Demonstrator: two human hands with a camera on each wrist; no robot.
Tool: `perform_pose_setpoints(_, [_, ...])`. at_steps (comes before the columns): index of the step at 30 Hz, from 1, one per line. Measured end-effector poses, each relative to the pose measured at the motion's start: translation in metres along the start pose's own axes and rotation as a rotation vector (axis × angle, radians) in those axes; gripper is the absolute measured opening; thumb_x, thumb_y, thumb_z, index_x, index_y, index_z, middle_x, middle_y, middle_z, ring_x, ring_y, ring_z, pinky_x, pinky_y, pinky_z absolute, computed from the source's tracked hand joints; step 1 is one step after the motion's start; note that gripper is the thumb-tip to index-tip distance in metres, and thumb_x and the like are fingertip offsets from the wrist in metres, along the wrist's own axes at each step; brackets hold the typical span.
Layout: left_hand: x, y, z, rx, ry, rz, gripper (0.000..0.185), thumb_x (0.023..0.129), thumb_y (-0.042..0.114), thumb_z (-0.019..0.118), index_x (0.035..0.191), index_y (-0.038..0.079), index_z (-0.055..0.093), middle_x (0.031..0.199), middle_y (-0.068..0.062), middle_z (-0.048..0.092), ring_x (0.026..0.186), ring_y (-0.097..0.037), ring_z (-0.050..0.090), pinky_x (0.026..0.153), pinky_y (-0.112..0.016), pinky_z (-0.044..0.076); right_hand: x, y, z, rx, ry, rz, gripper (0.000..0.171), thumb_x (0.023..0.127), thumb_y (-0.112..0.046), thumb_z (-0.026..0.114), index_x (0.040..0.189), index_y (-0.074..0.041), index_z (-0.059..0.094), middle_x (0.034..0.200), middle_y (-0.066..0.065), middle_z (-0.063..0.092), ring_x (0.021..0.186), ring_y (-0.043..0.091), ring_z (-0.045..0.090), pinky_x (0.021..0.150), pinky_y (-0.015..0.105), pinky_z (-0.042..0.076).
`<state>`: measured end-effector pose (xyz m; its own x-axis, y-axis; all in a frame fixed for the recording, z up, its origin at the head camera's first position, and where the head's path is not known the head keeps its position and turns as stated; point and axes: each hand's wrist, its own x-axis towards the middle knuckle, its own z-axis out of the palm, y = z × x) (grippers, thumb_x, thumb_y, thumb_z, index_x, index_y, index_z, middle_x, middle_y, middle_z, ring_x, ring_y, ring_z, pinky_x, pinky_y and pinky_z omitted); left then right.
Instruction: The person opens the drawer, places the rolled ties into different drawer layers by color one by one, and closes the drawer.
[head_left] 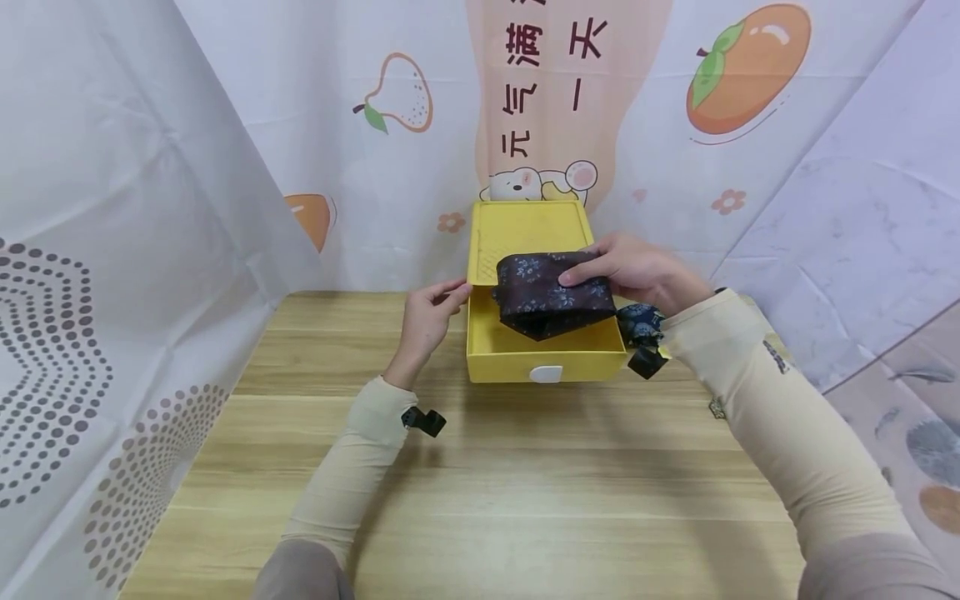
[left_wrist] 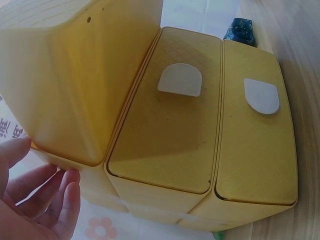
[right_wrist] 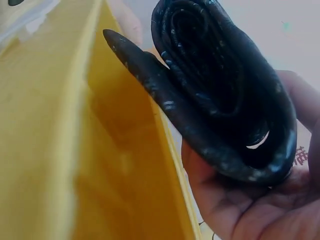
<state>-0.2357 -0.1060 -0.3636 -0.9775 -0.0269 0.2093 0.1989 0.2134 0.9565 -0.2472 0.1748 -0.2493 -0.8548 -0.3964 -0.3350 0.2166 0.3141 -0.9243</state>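
Observation:
My right hand point(head_left: 633, 268) grips a rolled necktie point(head_left: 551, 287), dark with small pale-blue flowers, above an open yellow drawer point(head_left: 547, 367). Its rolled layers and one pointed end show in the right wrist view, where the right hand point(right_wrist: 260, 210) wraps round the far side of the roll. At the near-left corner of the yellow drawer cabinet point(head_left: 528, 229), my left hand point(head_left: 429, 315) touches the edge with its fingertips. Seen from the left wrist, the fingers of the left hand point(left_wrist: 47, 195) lie relaxed against the cabinet's side, under the pulled-out drawer point(left_wrist: 75, 100).
Two shut drawers with white tabs, a middle one point(left_wrist: 165, 140) and a lowest one point(left_wrist: 255, 150), sit below the open one. A dark blue patterned bundle point(head_left: 640, 321) lies right of the cabinet. The wooden table point(head_left: 570, 500) meets a printed curtain point(head_left: 405, 183) behind.

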Motion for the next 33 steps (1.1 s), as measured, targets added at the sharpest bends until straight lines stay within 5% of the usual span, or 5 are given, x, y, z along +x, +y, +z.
perform_pose_setpoints(13, [0.0, 0.001, 0.0, 0.02, 0.001, -0.004, 0.036, 0.093, 0.028, 0.068, 0.119, 0.002, 0.069, 0.112, -0.019, 0.072, 0.099, -0.032, 0.069, 0.088, -0.042, 0.057, 0.008, 0.011, 0.019, -0.056, 0.051, 0.006, 0.025, 0.081, -0.009, 0.078, 0.102, 0.002, 0.072, 0.088, 0.002, 0.07, 0.082, 0.015, 0.065, 0.074, 0.027, 0.059])
perform_pose_setpoints(19, [-0.002, 0.0, -0.002, 0.023, 0.006, -0.01, 0.037, 0.093, 0.03, 0.067, 0.119, 0.003, 0.069, 0.113, -0.018, 0.072, 0.098, -0.031, 0.068, 0.088, -0.043, 0.057, 0.01, 0.016, 0.029, -0.061, 0.01, 0.033, 0.041, 0.082, -0.011, 0.077, 0.116, 0.008, 0.064, 0.091, 0.003, 0.07, 0.081, 0.013, 0.067, 0.074, 0.027, 0.059])
perform_pose_setpoints(33, [-0.002, 0.003, 0.0, -0.002, 0.004, -0.009, 0.037, 0.093, 0.026, 0.068, 0.119, 0.0, 0.069, 0.113, -0.021, 0.071, 0.1, -0.034, 0.069, 0.09, -0.047, 0.056, 0.015, 0.026, 0.038, -0.28, -0.002, 0.054, 0.045, 0.082, -0.023, 0.078, 0.118, 0.001, 0.066, 0.104, 0.008, 0.071, 0.094, 0.017, 0.063, 0.093, 0.032, 0.051])
